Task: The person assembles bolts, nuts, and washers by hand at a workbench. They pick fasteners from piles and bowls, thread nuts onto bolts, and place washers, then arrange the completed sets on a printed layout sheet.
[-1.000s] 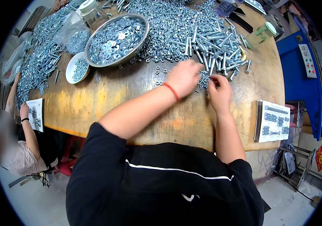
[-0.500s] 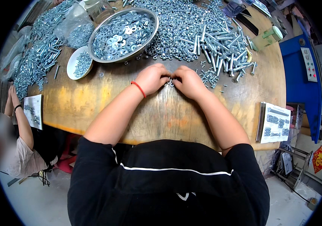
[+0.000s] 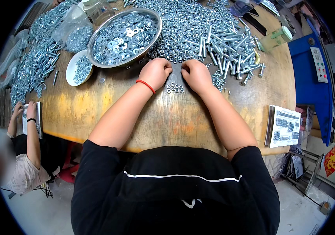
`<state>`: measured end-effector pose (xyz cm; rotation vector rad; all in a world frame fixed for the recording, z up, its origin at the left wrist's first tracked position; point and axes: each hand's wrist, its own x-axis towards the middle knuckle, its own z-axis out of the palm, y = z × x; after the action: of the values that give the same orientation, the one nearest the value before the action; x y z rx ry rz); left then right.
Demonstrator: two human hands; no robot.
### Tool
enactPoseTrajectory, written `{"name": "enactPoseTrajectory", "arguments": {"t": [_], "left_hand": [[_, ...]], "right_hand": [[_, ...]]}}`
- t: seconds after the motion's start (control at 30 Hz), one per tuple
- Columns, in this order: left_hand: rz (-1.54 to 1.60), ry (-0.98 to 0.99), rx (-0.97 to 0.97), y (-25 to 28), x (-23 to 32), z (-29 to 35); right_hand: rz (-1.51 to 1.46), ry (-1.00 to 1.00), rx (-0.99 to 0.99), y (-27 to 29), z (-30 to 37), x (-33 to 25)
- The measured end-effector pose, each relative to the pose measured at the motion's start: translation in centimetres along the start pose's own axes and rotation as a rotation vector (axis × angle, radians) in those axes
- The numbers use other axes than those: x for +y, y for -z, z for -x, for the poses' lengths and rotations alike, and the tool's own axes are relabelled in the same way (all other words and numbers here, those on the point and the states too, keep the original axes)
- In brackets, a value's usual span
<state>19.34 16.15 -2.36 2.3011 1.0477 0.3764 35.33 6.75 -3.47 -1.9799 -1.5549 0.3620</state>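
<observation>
Just this side of the big pile of hex nuts (image 3: pixel 183 29), my left hand (image 3: pixel 155 73) has its fingers curled in toward the thumb. Across a small gap, my right hand (image 3: pixel 196 76) is curled the same way. Whatever either hand pinches, if anything, is too small or hidden to make out. Between my wrists, slightly nearer to me, several nuts (image 3: pixel 175 88) lie flat in a small cluster of rows, touched by neither hand. Small screws (image 3: pixel 218 81) lie beyond my right hand, beside a heap of long bolts (image 3: pixel 230 51).
A steel bowl of washers (image 3: pixel 93 49) and a white bowl of small screws (image 3: pixel 70 72) stand at left. More bolts (image 3: pixel 34 70) heap farther left, near a co-worker's hands (image 3: pixel 30 111). A printed sheet (image 3: pixel 285 127) lies at the right edge, a green-lidded jar (image 3: pixel 275 40) farther back.
My hands have drawn apart and shifted slightly away from me, uncovering the cluster of nuts. The co-worker's hands, together before, are now separated.
</observation>
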Motion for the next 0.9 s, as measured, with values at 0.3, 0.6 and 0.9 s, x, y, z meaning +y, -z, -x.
{"name": "enactPoseTrajectory", "arguments": {"t": [0.3,0.6,0.9], "left_hand": [[-0.127,-0.042,0.167,-1.3,1.3,0.4],[-0.118,-0.095,0.15,-1.5,1.0,0.1],[-0.073,-0.056,0.05,-0.6,1.2,0.6]], "right_hand": [[0.097,-0.027,0.094,-1.1,-1.3,-1.1],[-0.102,-0.083,0.022,0.5,-0.2,0.1],[-0.021,-0.011,0.017,1.2,1.0,0.9]]}}
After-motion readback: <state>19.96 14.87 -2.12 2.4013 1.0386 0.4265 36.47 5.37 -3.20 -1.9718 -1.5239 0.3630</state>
